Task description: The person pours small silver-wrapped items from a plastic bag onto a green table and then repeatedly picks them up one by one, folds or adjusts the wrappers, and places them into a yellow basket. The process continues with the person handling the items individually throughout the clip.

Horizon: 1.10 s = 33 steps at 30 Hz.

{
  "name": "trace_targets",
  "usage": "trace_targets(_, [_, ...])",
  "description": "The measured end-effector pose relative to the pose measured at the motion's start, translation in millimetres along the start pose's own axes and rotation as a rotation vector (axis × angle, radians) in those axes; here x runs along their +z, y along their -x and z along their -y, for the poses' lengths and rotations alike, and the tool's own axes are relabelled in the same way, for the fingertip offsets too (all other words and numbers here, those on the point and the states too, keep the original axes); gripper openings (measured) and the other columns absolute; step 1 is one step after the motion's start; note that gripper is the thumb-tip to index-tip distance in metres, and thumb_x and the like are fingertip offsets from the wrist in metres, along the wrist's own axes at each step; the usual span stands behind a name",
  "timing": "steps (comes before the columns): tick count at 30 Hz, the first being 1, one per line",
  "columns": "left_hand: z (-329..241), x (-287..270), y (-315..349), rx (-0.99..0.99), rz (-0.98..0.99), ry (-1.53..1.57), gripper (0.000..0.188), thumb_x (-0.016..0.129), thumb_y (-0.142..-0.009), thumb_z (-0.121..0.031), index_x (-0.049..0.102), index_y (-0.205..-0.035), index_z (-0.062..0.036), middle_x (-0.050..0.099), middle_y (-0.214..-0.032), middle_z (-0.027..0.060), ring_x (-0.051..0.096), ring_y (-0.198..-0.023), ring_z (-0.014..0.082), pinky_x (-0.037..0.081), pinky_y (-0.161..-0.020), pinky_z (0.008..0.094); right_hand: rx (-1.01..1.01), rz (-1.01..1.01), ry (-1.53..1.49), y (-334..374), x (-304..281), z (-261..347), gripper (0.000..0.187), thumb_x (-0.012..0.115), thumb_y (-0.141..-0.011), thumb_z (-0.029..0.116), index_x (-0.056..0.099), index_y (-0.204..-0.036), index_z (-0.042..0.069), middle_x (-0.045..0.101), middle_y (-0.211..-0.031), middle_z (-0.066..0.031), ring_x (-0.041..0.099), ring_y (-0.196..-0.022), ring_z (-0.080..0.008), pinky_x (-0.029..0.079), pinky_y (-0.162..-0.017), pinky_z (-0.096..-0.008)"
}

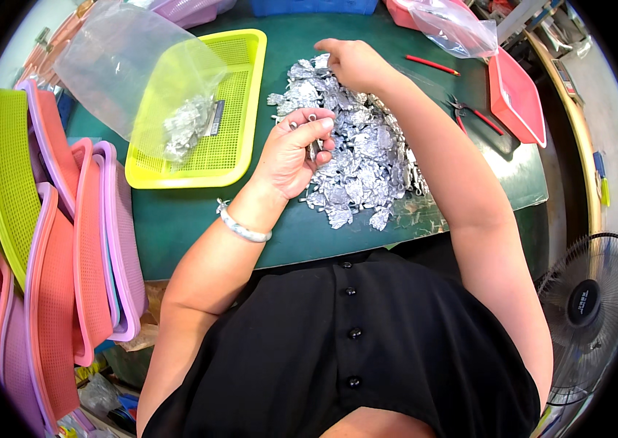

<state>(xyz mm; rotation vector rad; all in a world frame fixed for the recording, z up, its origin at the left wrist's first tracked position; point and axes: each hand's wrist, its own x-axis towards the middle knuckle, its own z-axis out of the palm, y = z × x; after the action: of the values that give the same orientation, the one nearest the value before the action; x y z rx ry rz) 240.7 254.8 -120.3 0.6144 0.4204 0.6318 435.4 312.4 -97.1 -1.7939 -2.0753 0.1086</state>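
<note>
A heap of small, flat silver metal pieces (356, 157) is spread over the green tabletop in front of me. Over the heap's left side, my left hand (296, 153) is closed on several small silver metal pieces (314, 139), whose rounded ends poke out between thumb and fingers. My right hand (356, 66) reaches across to the heap's far end, its fingers bent and the index finger pointing left. Whatever those fingertips grip, if anything, is too small or hidden to make out. Left of the heap stands a yellow-green mesh basket (258, 80), holding a clear plastic bag (130, 66) with silver pieces inside.
Right of the heap lie red-handled pliers (481, 117) and a red pen (432, 65). A pink tray (513, 98) sits at the table's right edge. Stacked colored baskets (57, 292) crowd the left. A fan (583, 303) stands at lower right. A blue bin (314, 7) is at the back.
</note>
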Motion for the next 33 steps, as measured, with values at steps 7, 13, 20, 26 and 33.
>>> trace_targets(7, [2,3,1,0.045,-0.044,-0.011,0.020,0.058,-0.081,-0.011,0.051,-0.099,-0.0055,0.050,-0.072,0.0029,0.049,-0.064,0.0126,0.038,-0.050,0.0215,-0.036,0.052,-0.441,25,-32,11,0.041,0.045,-0.078,-0.003,0.046,-0.118,0.000,0.049,-0.069,0.0025,0.044,-0.064,-0.0050,0.040,-0.059,-0.0198])
trace_targets(13, [-1,5,1,0.050,-0.076,-0.031,0.013,0.062,-0.079,-0.016,0.056,-0.087,-0.0072,0.050,-0.064,0.0005,0.048,-0.056,0.0105,0.035,-0.046,0.0210,-0.167,0.413,-0.614,59,-61,33,0.048,0.045,-0.076,-0.007,0.043,-0.123,0.004,0.051,-0.074,0.0001,0.046,-0.068,-0.0065,0.040,-0.065,-0.0214])
trace_targets(20, [6,12,7,-0.045,0.012,-0.278,0.004,0.058,-0.078,-0.009,0.057,-0.080,-0.0057,0.056,-0.067,0.0020,0.049,-0.056,0.0090,0.036,-0.047,0.0196,-0.089,0.296,-0.789,80,-50,42,0.042,0.050,-0.077,-0.004,0.044,-0.119,-0.001,0.055,-0.074,-0.0016,0.049,-0.070,-0.0058,0.041,-0.064,-0.0205])
trace_targets(26, [9,14,6,-0.040,-0.022,-0.343,0.007,0.061,-0.076,-0.009,0.057,-0.080,-0.0047,0.055,-0.067,0.0018,0.050,-0.054,0.0082,0.035,-0.044,0.0189,0.078,0.189,-0.818,96,-36,44,0.037,0.052,-0.078,-0.001,0.046,-0.114,-0.002,0.056,-0.072,0.0002,0.049,-0.066,-0.0043,0.040,-0.061,-0.0197])
trace_targets(33, [8,15,7,-0.028,-0.099,-0.275,0.009,0.062,-0.075,-0.008,0.057,-0.082,-0.0036,0.054,-0.067,0.0014,0.050,-0.053,0.0093,0.036,-0.043,0.0201,0.211,0.028,-0.899,103,-41,53,0.032,0.050,-0.081,0.003,0.049,-0.112,-0.002,0.057,-0.075,-0.0014,0.050,-0.065,-0.0056,0.042,-0.060,-0.0197])
